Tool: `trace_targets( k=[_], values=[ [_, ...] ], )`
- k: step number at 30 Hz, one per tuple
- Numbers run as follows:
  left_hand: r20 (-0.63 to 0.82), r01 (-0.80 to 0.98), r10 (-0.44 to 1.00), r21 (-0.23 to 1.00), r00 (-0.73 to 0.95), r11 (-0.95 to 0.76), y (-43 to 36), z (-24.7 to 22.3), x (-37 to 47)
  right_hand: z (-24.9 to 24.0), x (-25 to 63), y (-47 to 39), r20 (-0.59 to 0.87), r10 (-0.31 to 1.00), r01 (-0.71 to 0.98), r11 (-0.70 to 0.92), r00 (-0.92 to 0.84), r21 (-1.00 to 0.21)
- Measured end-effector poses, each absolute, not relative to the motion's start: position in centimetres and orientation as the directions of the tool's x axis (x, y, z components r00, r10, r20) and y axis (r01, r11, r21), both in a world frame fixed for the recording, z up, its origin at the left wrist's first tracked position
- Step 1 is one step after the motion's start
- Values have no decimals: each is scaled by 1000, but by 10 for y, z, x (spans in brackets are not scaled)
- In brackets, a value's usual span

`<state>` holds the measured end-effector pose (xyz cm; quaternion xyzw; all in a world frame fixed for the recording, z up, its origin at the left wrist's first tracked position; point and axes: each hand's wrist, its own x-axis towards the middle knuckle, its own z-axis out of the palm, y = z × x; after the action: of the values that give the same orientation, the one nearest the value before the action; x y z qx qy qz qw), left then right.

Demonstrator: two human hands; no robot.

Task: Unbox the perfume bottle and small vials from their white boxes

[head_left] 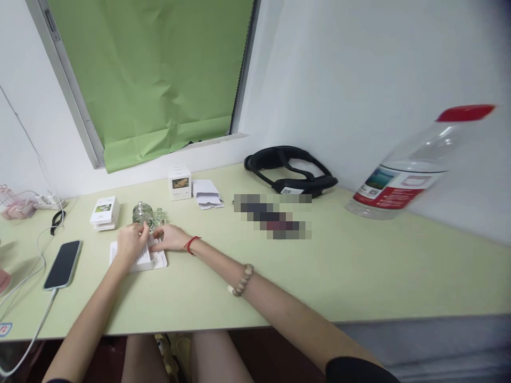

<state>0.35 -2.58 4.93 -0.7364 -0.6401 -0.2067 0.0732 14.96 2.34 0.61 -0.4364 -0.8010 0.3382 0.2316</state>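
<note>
A small white paper box with fine print lies flat on the table in front of me, its flaps spread out. My left hand rests over its left part, thumb and fingers pinched at the far end. From the right, my right hand grips the box's far right edge with bent fingers. Just beyond my hands stands a clear glass jar-like vessel, ribbed and partly hidden by my fingers. Small clear glass pieces sit to its right.
A white box stands left, another white box at the back beside an unfolded carton. A phone charges at left. A black headset, a blurred-out item and a large red-capped bottle stand right.
</note>
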Motion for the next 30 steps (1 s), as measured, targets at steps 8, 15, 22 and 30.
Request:
trace_targets(
  k=[8,15,22,30],
  values=[
    [463,963,872,121,160,-241,-33,46,11,0,156,33,16,757,217,208,-653,-954],
    [519,970,841,85,154,-230,-34,46,13,-1,157,35,57,756,71,135,-652,-988],
    [469,984,880,115,67,-136,-32,47,13,4,158,30,77,735,76,173,-674,-982],
    [432,985,901,137,37,-107,-32,48,15,10,158,25,59,812,241,240,-581,-940]
  ],
)
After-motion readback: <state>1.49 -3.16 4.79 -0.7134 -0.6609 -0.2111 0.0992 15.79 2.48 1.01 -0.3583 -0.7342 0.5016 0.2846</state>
